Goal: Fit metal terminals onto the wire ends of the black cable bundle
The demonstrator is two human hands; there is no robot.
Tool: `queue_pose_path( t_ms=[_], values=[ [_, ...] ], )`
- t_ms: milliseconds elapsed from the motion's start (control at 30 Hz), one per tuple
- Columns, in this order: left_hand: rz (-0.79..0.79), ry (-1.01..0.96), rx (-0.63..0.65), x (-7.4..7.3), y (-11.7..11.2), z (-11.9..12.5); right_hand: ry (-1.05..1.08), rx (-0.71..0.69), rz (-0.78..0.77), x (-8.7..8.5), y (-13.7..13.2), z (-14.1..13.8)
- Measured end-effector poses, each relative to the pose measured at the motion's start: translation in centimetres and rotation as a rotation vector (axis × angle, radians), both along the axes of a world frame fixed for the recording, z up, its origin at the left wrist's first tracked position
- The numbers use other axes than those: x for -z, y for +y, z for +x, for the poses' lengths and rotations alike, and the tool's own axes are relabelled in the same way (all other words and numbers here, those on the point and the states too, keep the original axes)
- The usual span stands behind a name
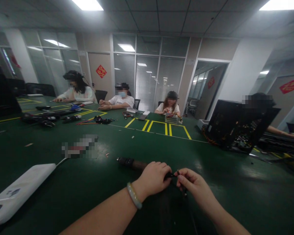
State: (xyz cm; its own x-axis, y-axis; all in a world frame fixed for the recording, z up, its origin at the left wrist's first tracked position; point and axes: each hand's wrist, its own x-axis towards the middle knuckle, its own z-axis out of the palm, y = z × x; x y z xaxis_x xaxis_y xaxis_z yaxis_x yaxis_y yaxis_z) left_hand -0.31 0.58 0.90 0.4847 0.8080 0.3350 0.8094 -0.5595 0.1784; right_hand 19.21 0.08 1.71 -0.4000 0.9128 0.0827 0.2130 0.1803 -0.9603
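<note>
My left hand [153,178], with a pale bangle on the wrist, is closed over a dark, rod-like object [133,164] on the green table. Its far left end has a small shiny tip, and my palm and fingers cover its right part. A thin black piece [171,175] sticks out between my two hands. Close beside it, my right hand [192,182] is closed, thumb and fingertips pinching a small dark end of that piece. Below the right fingers a thin dark strand [185,193] hangs toward me. Dimness hides exactly what kind of object this is.
A white power bank [22,189] lies at left, its cable running to a blurred-out device [80,147]. Black cables [101,119] lie farther back. At right stands a black computer case [240,127]. Several people sit around the green table [93,186], which has yellow tape outlines [158,122].
</note>
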Motion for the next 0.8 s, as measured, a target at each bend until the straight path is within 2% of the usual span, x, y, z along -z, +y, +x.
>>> queue_pose_path(
  t_ms=[167, 267, 367, 600, 667, 800],
  values=[
    [0.003, 0.010, 0.012, -0.2, -0.1, 0.0, -0.276, -0.020, 0.095, 1.3, 0.4, 0.3],
    [-0.003, 0.012, 0.007, -0.2, -0.1, 0.0, -0.370, 0.041, 0.118, 1.8, 0.7, 1.0],
    [0.004, 0.000, 0.010, -0.2, -0.1, 0.0, -0.383, 0.118, 0.100, 2.1, 1.2, 1.6],
    [0.023, -0.006, 0.027, 0.0, -0.1, 0.0, -0.234, 0.197, 0.032, 2.4, 2.2, 2.0],
    [0.039, -0.012, 0.039, 0.1, -0.1, 0.2, -0.273, 0.202, 0.038, 2.3, 2.1, 2.0],
    [0.059, -0.006, 0.040, 0.5, 0.0, 0.9, -0.482, 0.200, 0.085, 2.0, 1.3, 1.9]
  ],
)
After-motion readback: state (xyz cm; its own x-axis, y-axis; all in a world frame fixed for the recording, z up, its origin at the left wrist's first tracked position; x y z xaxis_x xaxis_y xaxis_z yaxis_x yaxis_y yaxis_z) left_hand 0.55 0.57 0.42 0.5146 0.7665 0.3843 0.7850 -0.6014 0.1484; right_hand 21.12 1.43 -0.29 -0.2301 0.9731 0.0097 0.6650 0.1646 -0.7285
